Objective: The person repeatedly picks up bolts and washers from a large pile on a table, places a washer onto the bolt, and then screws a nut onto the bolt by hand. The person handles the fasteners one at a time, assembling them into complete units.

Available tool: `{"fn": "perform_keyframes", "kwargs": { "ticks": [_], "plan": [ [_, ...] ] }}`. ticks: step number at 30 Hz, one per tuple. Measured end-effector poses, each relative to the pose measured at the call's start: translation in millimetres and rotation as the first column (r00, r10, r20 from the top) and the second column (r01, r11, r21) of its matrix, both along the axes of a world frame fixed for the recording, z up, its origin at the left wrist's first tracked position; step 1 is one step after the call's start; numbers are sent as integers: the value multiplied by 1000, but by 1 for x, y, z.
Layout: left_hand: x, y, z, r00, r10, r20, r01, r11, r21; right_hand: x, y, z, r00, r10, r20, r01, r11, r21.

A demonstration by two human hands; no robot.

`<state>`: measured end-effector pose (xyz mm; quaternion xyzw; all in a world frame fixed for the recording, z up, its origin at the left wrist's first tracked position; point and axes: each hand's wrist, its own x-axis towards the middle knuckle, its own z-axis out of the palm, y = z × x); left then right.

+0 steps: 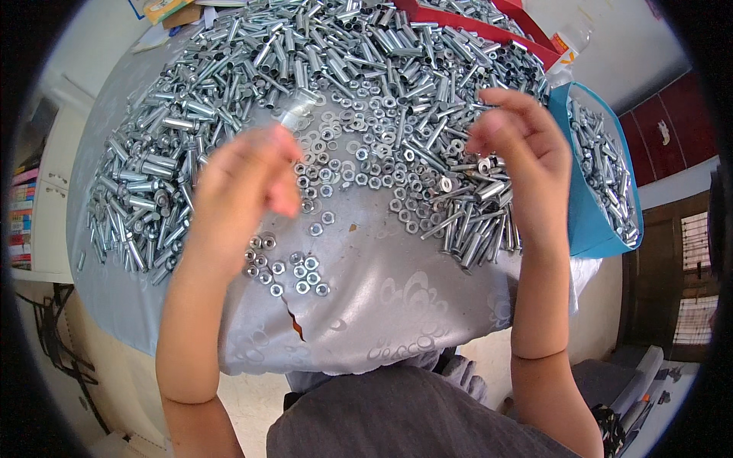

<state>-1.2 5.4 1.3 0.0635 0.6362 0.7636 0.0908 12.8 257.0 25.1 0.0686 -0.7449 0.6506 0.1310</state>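
Note:
My left hand point(248, 179), smeared by motion, is raised over the left side of the table with its fingers closed. A blurred, shiny metal sleeve point(295, 114) sticks up from its fingertips. On the right, my right hand point(527, 145) hovers above a heap of bolts point(477, 237), thumb and forefinger curled but apart, with nothing visible between them. Loose hex nuts point(363, 154) and flat washers point(336, 122) lie between the hands. A smaller group of nuts point(303, 287) sits nearer me, below my left hand.
Metal sleeves point(301, 65) and bolts pile up across the far and left table. A blue box point(584, 221) full of bolts stands at the right edge, a red tray point(473, 27) at the back. The grey tablecloth point(366, 259) has a tear near the front.

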Motion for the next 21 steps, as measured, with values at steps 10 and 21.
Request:
{"fn": "perform_keyframes", "kwargs": {
  "ticks": [10, 21],
  "plan": [
    [-43, -90, 9, 937, 329, 121, -326, 691, 646, -18, 42, -9, 993, -33, 116, 99, 771, -630],
    [-59, -147, -8, 955, 229, 186, -272, 436, 858, -22, 50, -14, 990, 73, 117, 36, 682, -731]
  ]
}}
